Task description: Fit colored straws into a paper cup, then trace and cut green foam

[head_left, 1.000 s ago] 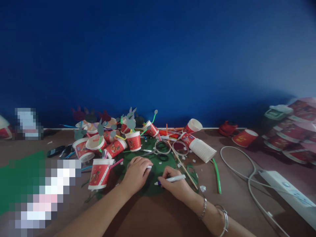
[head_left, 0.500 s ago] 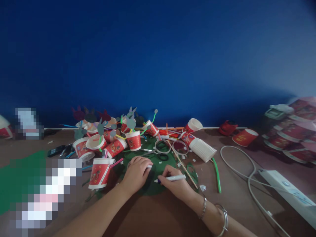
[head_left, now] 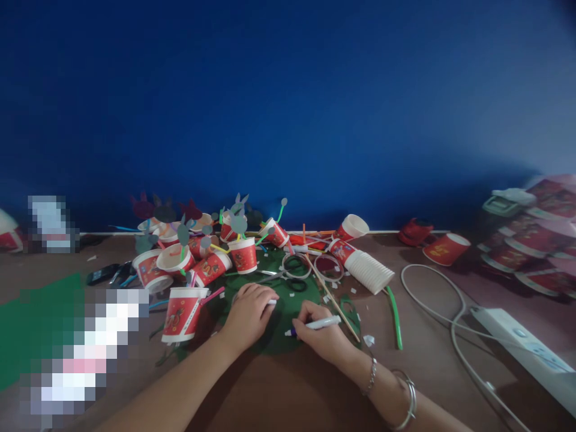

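Observation:
My right hand [head_left: 321, 336] is closed on a white marker pen [head_left: 315, 325], its tip down on a dark green felt piece [head_left: 288, 315] that lies on the brown table. My left hand [head_left: 247, 315] rests with curled fingers on the left part of the felt, over a small white object I cannot make out. Bracelets circle my right wrist. A red paper cup [head_left: 182, 313] stands just left of my left hand.
Behind the felt lie a heap of red paper cups with straws [head_left: 202, 252], scissors [head_left: 281, 273], tape rings [head_left: 328, 267], a tipped stack of cups [head_left: 366, 270] and a green straw [head_left: 395, 318]. A white cable [head_left: 450, 318] and power strip [head_left: 526, 351] sit right. Green sheet [head_left: 31, 318] lies left.
My right hand and the marker have shifted slightly away from me on the felt. The left hand has barely moved.

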{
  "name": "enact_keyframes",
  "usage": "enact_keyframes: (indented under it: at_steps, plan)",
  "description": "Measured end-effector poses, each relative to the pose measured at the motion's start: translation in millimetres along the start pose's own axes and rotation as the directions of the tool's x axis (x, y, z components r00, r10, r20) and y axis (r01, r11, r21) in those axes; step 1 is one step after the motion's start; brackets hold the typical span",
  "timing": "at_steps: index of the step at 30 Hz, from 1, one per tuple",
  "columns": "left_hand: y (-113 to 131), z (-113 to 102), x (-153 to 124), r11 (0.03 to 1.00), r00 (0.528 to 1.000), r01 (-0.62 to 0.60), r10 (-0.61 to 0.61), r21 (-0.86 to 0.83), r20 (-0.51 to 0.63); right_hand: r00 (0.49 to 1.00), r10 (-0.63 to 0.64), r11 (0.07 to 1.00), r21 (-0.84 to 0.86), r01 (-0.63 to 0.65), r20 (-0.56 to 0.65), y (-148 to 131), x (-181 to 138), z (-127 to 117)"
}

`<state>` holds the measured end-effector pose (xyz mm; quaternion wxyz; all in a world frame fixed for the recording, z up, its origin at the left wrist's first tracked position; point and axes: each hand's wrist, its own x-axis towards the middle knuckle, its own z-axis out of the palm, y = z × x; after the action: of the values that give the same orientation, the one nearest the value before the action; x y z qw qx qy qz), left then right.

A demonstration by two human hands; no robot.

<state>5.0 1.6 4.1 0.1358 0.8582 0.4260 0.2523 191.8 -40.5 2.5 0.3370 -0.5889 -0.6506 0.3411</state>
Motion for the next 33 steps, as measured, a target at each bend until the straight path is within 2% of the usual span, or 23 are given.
enact_keyframes:
  at_steps: [20, 26, 29, 31, 33]
  plan:
    - [0.3, 0.3, 0.3, 1.0, 1.0, -0.003, 0.003, 0.004, -0.004, 0.993, 0.054, 0.995, 0.079, -0.063, 0.107, -1.0, -1.7, -0.2]
    - [0.0, 0.8, 0.2, 1.0, 1.0, 0.003, -0.002, 0.016, -0.01, 0.969, 0.099, 0.972, 0.187, -0.143, 0.226, -1.7, -2.4, -4.2]
    - [-0.2, 0.8, 0.5, 1.0, 1.0, -0.007, 0.007, 0.018, -0.005, 0.976, 0.123, 0.95, 0.262, -0.168, 0.179, -1.7, -0.8, -10.0]
    - [-0.2, 0.8, 0.5, 1.0, 1.0, -0.009, 0.009, 0.02, -0.003, 0.983, 0.132, 0.954, 0.253, -0.161, 0.128, -1.8, 0.3, -13.6]
    - [-0.2, 0.9, 0.5, 1.0, 1.0, -0.006, 0.006, 0.021, -0.003, 0.982, 0.138, 0.963, 0.214, -0.163, 0.13, -1.7, 0.8, -15.6]
